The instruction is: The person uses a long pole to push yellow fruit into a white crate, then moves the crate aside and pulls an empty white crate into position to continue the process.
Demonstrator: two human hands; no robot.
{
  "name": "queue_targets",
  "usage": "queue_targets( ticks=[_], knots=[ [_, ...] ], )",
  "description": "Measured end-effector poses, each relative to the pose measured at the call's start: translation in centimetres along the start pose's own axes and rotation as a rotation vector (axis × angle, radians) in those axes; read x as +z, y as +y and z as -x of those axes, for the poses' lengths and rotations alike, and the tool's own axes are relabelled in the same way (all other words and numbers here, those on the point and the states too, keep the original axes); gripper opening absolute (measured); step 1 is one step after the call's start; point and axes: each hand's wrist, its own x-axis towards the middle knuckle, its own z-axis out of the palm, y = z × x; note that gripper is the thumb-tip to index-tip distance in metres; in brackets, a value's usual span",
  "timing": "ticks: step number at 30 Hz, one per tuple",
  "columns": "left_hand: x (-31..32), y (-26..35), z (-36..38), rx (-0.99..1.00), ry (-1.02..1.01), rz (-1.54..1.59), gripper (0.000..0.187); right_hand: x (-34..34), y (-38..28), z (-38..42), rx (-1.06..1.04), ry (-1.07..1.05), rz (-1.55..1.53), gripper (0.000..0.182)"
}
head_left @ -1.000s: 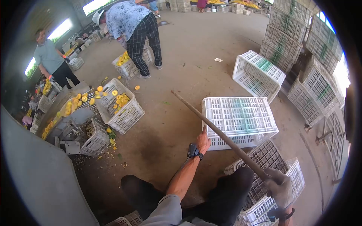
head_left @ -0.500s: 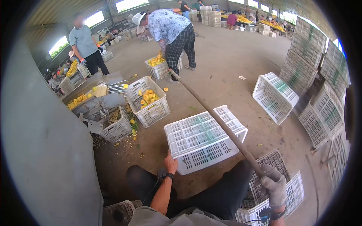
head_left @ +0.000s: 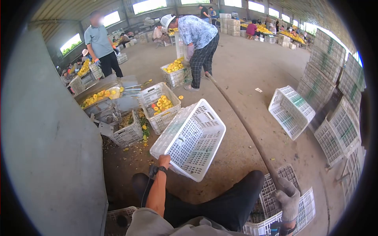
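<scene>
My bare left hand (head_left: 164, 161) is closed on the near rim of a white plastic crate (head_left: 193, 137). The crate is tilted, its open side facing right and toward me, and no fruit shows inside it. My gloved right hand (head_left: 288, 198) is wrapped round the near end of a long wooden pole (head_left: 249, 130), which slants away across the floor to the feet of a bent-over person. Below that hand stands another white crate (head_left: 306, 208), with a grey-brown crate (head_left: 285, 177) beside it.
A crate with yellow fruit halves (head_left: 162, 104) stands beside a metal machine (head_left: 108, 114). A person in a patterned shirt (head_left: 199, 31) bends by a full fruit crate (head_left: 176, 76). One crate (head_left: 291, 112) lies tipped at right, near stacked crates (head_left: 321, 70). A grey metal panel (head_left: 51, 137) rises at left.
My left hand has turned the white crate from showing its slatted underside to showing its open inside, shifting it left. My right hand keeps the pole, whose far end now lies further right.
</scene>
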Motion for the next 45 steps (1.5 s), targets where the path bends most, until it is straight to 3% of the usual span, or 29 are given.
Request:
queue_targets(
  ticks=[4,8,10,13,15,17,19,22,25,28,31,34,37,40,45],
  knots=[
    [-1.5,-1.2,0.0,-0.058,-0.212,0.329,0.039,0.4,1.0,-0.8,0.054,0.028,-0.035,0.057],
    [-2.5,-4.1,-0.4,-0.267,-0.275,0.498,0.04,2.2,0.3,-2.8,0.123,-0.102,-0.068,0.048],
    [-3.1,-7.8,-1.3,-0.348,-0.419,0.628,0.045,4.0,0.6,-4.8,0.116,-0.166,-0.087,0.047],
    [-2.6,-11.4,1.0,-0.526,-0.369,0.593,0.053,7.5,0.7,-8.8,0.095,-0.253,-0.077,0.046],
    [-2.9,-16.5,3.0,-0.149,-0.455,0.285,0.059,10.4,1.0,-11.5,0.052,-0.295,-0.039,0.047],
    [-2.3,-16.1,2.1,-0.116,-0.503,0.21,0.065,13.8,1.5,-14.2,-0.014,-0.314,-0.017,0.048],
    [-2.0,-16.2,1.6,-0.476,-0.515,0.374,0.071,16.7,2.6,-16.2,-0.067,-0.325,0.013,0.05],
    [-0.3,-18.3,1.8,-0.023,-0.303,0.305,0.075,20.9,4.0,-20.6,-0.085,-0.355,0.174,0.054],
    [1.3,-17.0,3.1,0.415,0.361,-0.576,0.076,24.0,4.8,-24.0,-0.11,-0.413,0.241,0.056],
    [1.6,-10.7,7.8,0.858,0.232,-0.865,0.074,26.5,7.9,-26.8,-0.201,-0.488,0.384,0.056],
    [3.7,-10.1,9.4,0.816,-0.141,-0.74,0.075,27.1,5.6,-25.0,-0.085,-0.396,0.291,0.054],
    [4.0,-9.5,10.2,0.548,-0.474,-0.859,0.067,27.0,5.9,-23.8,-0.084,-0.368,0.296,0.052],
    [4.6,-11.3,8.5,0.646,-0.462,-0.862,0.058,28.5,9.9,-25.9,-0.219,-0.342,0.351,0.05],
    [4.8,-12.4,7.0,0.691,-0.468,-0.829,0.047,28.0,7.4,-25.3,-0.061,-0.384,0.29,0.048],
    [5.0,-12.1,7.2,0.603,-0.52,-0.854,0.038,33.0,10.1,-28.2,-0.143,-0.413,0.202,0.054]
  ],
)
